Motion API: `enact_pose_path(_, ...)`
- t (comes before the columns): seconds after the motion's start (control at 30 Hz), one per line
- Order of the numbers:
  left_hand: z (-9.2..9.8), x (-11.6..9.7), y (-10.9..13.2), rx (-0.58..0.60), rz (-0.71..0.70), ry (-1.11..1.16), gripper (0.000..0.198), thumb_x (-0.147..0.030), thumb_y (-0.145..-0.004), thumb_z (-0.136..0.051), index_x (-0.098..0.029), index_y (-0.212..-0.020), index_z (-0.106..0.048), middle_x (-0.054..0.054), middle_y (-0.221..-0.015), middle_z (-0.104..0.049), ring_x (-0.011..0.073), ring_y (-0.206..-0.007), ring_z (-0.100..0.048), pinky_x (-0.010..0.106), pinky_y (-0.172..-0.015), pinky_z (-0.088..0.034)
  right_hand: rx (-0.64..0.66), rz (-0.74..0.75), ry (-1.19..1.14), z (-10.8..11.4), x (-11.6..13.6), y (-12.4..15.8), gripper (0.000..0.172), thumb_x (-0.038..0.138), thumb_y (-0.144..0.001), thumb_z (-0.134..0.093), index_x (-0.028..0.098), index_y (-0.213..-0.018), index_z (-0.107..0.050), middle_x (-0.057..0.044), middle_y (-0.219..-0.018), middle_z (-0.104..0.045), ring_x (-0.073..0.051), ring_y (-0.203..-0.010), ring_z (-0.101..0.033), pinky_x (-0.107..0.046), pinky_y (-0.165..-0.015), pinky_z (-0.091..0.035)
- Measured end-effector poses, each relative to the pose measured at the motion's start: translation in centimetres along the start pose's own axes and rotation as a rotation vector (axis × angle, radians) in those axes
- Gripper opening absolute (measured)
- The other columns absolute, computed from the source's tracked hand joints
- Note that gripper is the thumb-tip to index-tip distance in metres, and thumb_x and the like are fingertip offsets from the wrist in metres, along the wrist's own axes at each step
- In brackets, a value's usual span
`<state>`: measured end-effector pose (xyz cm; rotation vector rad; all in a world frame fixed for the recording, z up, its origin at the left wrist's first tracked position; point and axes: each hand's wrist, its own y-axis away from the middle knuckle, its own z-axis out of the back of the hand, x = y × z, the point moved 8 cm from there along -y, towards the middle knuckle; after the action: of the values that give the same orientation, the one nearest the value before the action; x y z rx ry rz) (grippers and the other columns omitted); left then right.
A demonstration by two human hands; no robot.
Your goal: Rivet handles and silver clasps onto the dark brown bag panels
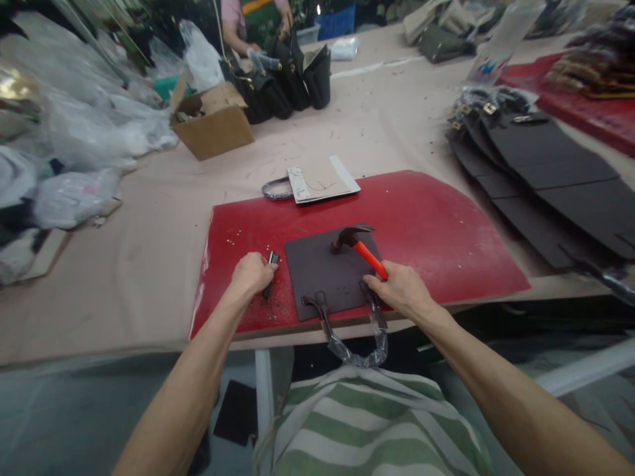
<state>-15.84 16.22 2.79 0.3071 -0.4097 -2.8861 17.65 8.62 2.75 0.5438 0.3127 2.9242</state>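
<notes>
Pinching a dark tool (pixel 269 284) between thumb and fingers of the left hand (pixel 254 272), low over the red board (pixel 426 205). Gripping a hammer (pixel 366 254) in the curled right hand (pixel 405 287), holding its head over the dark panel (pixel 310 264). Finding the panel lying flat on the board, between the hands. Noting the film-wrapped strap (pixel 360 359) looping past the near edge, with both ends lying at the panel. Judging this panel as part done: having the strap positioned, but showing no proof of fastening at either end. Seeing bits (pixel 239 233) lying loose on the board's left part. Noting a pale piece (pixel 322 182) with a loop (pixel 276 196) lying at the far edge; giving no clear reading of its stage. Recording a stack (pixel 555 172) of similar dark pieces lying to the right, completion not showing. Observing a box (pixel 218 135) and black bags (pixel 317 79) standing beyond, near a co-worker (pixel 260 20).
</notes>
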Motion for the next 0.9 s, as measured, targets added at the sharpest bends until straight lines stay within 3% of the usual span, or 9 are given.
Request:
enact_pose_path(0.17, 0.3, 0.7, -0.5, 0.073, 0.06, 0.163, 0.017, -0.03, -0.08, -0.065, -0.017, -0.068, -0.066, 0.005, -0.05, -0.061, 0.023, -0.052, -0.064, 0.03, -0.055, -0.049, 0.014, 0.017, -0.007, 0.0, -0.1, 0.0, 0.034, 0.051, -0.088, -0.053, 0.019, -0.086, -0.065, -0.008, -0.077, -0.07, -0.022, -0.072, -0.064, -0.03, -0.059, -0.03)
enact_pose_path(0.27, 2.5, 0.1, 1.1, -0.079, 0.022, 0.387, 0.016, -0.03, -0.081, -0.06, -0.017, -0.071, -0.062, 0.003, -0.055, -0.063, 0.0202, -0.056, -0.065, 0.029, -0.06, -0.052, 0.016, 0.025, -0.008, 0.0, -0.2, 0.0, 0.034, 0.051, -0.089, -0.053, 0.019, -0.089, -0.065, -0.009, -0.079, -0.07, -0.022, -0.073, -0.065, -0.03, -0.059, -0.03)
enact_pose_path(0.37, 2.9, -3.3, 4.3, -0.134, -0.17, 0.872, 0.021, -0.037, -0.082, -0.06, -0.017, -0.086, -0.059, 0.005, -0.077, -0.073, 0.0185, -0.073, -0.071, 0.029, -0.073, -0.057, 0.007, 0.043, -0.007, -0.1, -0.3, 0.0, 0.035, 0.051, -0.089, -0.052, 0.019, -0.092, -0.066, -0.009, -0.079, -0.071, -0.023, -0.075, -0.065, -0.03, -0.059, -0.031)
enact_pose_path(0.47, -0.1, -7.9, 7.7, 0.005, -0.303, 1.127, 0.031, -0.046, -0.082, -0.061, -0.018, -0.094, -0.055, 0.006, -0.088, -0.074, 0.0185, -0.076, -0.072, 0.03, -0.072, -0.059, 0.007, 0.042, 0.002, -0.2, -0.4, 0.0, 0.037, 0.053, -0.09, -0.052, 0.019, -0.093, -0.065, -0.01, -0.081, -0.072, -0.023, -0.075, -0.066, -0.03, -0.06, -0.032)
enact_pose_path(0.57, -3.3, -10.8, 9.6, 0.024, -0.393, 1.107, 0.021, -0.039, -0.087, -0.058, -0.018, -0.092, -0.056, 0.005, -0.085, -0.074, 0.0164, -0.077, -0.072, 0.029, -0.076, -0.059, 0.01, 0.039, 0.012, -0.2, -0.4, 0.2, 0.037, 0.053, -0.09, -0.051, 0.018, -0.095, -0.065, -0.011, -0.084, -0.073, -0.023, -0.076, -0.067, -0.03, -0.06, -0.032)
enact_pose_path(0.63, -4.6, -11.3, 10.0, -0.009, -0.431, 1.075, 0.014, -0.032, -0.089, -0.054, -0.019, -0.09, -0.058, 0.004, -0.085, -0.073, 0.0153, -0.078, -0.071, 0.029, -0.079, -0.059, 0.01, 0.044, 0.011, -0.2, -0.4, 0.2, 0.037, 0.052, -0.091, -0.05, 0.018, -0.096, -0.065, -0.011, -0.084, -0.073, -0.024, -0.077, -0.067, -0.03, -0.059, -0.032)
enact_pose_path(0.9, -5.2, -11.1, 9.8, -0.078, -0.445, 0.967, 0.013, -0.028, -0.091, -0.05, -0.019, -0.089, -0.058, 0.004, -0.086, -0.073, 0.0144, -0.08, -0.071, 0.027, -0.08, -0.059, 0.004, 0.061, 0.013, -0.5, -0.6, 0.2, 0.039, 0.053, -0.091, -0.05, 0.018, -0.097, -0.065, -0.013, -0.085, -0.073, -0.028, -0.08, -0.069, -0.031, -0.059, -0.032)
